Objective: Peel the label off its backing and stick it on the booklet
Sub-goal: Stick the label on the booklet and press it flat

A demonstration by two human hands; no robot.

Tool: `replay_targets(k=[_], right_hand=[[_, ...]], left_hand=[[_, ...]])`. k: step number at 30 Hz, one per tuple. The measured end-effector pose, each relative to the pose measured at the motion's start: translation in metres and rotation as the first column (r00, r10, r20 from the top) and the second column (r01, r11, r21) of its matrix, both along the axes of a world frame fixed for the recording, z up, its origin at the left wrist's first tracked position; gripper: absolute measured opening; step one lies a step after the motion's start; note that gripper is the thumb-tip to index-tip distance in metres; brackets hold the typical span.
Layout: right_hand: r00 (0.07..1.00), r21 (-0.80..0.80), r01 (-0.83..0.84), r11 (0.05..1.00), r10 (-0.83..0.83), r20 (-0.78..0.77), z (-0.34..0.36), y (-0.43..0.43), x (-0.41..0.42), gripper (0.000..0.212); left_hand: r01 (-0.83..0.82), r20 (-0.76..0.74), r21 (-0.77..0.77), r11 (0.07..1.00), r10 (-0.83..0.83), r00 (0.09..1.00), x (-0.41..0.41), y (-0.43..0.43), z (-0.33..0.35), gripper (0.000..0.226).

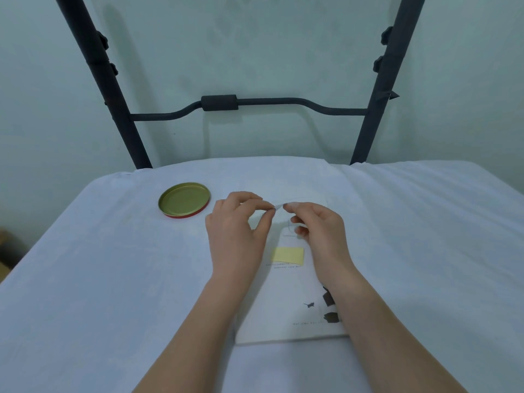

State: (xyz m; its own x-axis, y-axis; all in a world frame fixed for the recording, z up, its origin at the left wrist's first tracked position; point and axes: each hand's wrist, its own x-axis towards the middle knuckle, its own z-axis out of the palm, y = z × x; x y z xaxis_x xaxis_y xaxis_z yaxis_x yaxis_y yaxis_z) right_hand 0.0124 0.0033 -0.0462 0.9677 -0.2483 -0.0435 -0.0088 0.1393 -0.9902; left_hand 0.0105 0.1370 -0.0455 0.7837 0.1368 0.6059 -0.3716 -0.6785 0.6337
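A white booklet (pixel 292 296) lies flat on the white sheet in front of me, with small dark print and a yellow rectangular label (pixel 287 255) stuck on its cover. Above the booklet's far part, my left hand (pixel 236 234) and my right hand (pixel 320 231) meet fingertip to fingertip. Between them they pinch a small, thin, pale strip (pixel 279 206), which is hard to make out. Whether it is a label or a backing I cannot tell. My right forearm covers the booklet's right edge.
A round gold tin lid with a red rim (pixel 184 199) lies upside down on the sheet, left of my hands. A black metal bed frame (pixel 255 106) stands at the far edge against a pale wall. The sheet (pixel 99 279) spreads wide on both sides.
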Motion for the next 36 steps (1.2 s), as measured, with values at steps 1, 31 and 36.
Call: replay_targets(k=[1, 31, 36], right_hand=[[1.000, 0.015, -0.001, 1.000, 0.001, 0.001, 0.000, 0.000, 0.000, 0.013], [0.997, -0.269, 0.013, 0.963, 0.009, 0.082, -0.007, 0.005, -0.003, 0.010], [0.994, -0.340, 0.012, 0.940, 0.026, 0.107, -0.010, 0.004, -0.001, 0.011]], left_hand=[[0.026, -0.081, -0.169, 0.985, -0.040, 0.996, -0.001, -0.001, 0.002, 0.005], [-0.076, -0.405, -0.749, 0.658, -0.364, 0.839, 0.001, 0.006, 0.006, 0.025], [-0.073, -0.407, -0.704, 0.706, -0.317, 0.857, 0.006, 0.018, 0.009, 0.013]])
